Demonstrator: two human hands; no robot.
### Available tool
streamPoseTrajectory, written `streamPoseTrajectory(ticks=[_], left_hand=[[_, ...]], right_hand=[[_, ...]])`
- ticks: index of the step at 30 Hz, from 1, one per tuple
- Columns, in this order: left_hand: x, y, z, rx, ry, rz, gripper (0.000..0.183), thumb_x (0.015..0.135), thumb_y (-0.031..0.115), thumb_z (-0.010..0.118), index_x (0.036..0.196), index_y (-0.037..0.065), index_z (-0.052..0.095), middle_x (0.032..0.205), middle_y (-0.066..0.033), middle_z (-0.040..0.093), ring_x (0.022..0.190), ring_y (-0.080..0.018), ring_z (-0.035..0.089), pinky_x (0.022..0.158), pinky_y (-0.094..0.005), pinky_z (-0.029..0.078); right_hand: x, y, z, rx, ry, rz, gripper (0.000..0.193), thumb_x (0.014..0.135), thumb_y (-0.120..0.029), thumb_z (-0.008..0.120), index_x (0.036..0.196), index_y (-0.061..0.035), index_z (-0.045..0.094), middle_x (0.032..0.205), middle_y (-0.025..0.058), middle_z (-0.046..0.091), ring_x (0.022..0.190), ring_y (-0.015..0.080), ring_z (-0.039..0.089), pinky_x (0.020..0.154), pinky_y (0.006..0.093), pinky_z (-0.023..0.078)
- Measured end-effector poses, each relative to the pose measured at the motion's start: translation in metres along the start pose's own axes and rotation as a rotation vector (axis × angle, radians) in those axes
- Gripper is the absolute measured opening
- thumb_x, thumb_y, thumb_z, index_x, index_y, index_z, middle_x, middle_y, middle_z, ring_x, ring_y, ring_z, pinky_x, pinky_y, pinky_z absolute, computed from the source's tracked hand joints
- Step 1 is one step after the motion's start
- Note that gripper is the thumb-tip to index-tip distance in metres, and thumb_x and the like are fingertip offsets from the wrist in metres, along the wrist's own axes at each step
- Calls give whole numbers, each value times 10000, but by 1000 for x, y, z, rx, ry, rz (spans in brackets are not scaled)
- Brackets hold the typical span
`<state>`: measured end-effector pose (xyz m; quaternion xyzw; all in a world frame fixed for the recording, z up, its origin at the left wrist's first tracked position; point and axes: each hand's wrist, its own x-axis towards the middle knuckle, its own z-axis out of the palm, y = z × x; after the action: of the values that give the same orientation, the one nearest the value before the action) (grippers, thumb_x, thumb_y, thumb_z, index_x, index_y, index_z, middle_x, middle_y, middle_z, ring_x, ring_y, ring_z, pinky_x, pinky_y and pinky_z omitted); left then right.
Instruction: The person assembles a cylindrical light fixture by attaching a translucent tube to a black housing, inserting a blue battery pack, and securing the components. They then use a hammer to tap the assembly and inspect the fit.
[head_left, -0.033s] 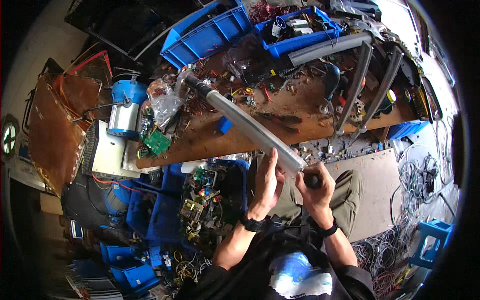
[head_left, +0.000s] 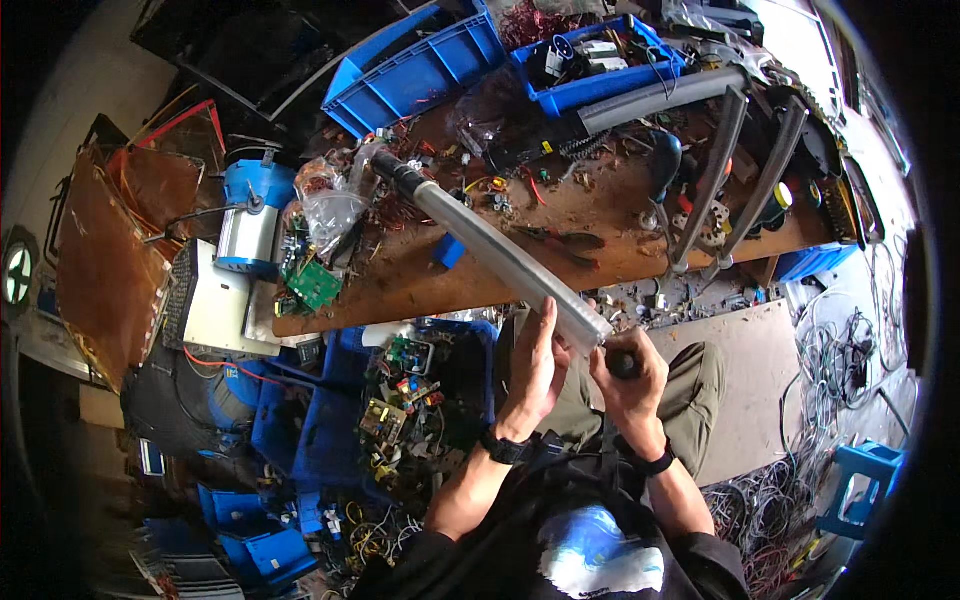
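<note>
Before the worktop [head_left: 395, 290], the left hand [head_left: 535, 375] loosely clasps a metal tube [head_left: 502, 256]. The right hand [head_left: 636, 390], fisted round a dark handle [head_left: 625, 363], seemingly works its end; next wants steadiness.

We see only the rounded end of what seems a black-handled tool [head_left: 625, 364]; the right grip [head_left: 634, 388] hides the rest. The long silvery metal bar [head_left: 505, 260] covers part of the left grip [head_left: 534, 378]. Small multicoloured electronic scraps [head_left: 499, 200] on the brown wooden tabletop [head_left: 390, 291] are too tiny to name. The black shirt [head_left: 480, 560] runs off the lower edge.
</note>
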<state>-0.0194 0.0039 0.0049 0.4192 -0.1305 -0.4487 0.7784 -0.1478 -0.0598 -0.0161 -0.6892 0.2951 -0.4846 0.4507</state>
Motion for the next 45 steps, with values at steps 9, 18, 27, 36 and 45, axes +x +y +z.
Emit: streamPoseTrajectory(ticks=[9,18,27,36,45], left_hand=[[-2,2,-1,11,56,-58,473,1111,409,568,1424,61,503,1359,-167,658,1295,-286,649,1136,-413,491],[-4,4,5,25,36,-19,481,1119,436,536,1401,47,513,1352,-203,682,1212,-249,680,1086,-386,511],[-3,2,-3,-30,34,-88,455,1120,422,535,1365,39,561,1328,-197,698,1209,-249,683,1100,-406,510],[3,10,-5,-82,117,-133,652,1054,575,584,1425,49,476,1307,-224,674,1172,-463,689,1090,-555,537],[-11,36,7,-87,42,-112,592,1066,584,554,1347,64,517,1298,-216,672,1187,-433,686,1085,-582,543]], right_hand=[[1,0,2,-49,-11,-148,264,780,37,844,973,-15,672,885,147,684,773,284,700,713,345,565],[3,0,-2,-53,-29,-203,277,770,39,845,978,-19,672,888,136,694,780,282,717,710,357,584],[2,5,-6,-53,-58,-195,262,778,46,840,978,-23,685,897,131,702,785,289,727,702,364,589],[-6,3,-2,12,-115,-240,280,794,33,837,1024,-45,698,893,116,690,762,289,707,658,364,573],[0,-19,-6,97,-120,-248,371,773,-14,897,1105,-75,744,862,68,651,704,211,658,597,334,524]])
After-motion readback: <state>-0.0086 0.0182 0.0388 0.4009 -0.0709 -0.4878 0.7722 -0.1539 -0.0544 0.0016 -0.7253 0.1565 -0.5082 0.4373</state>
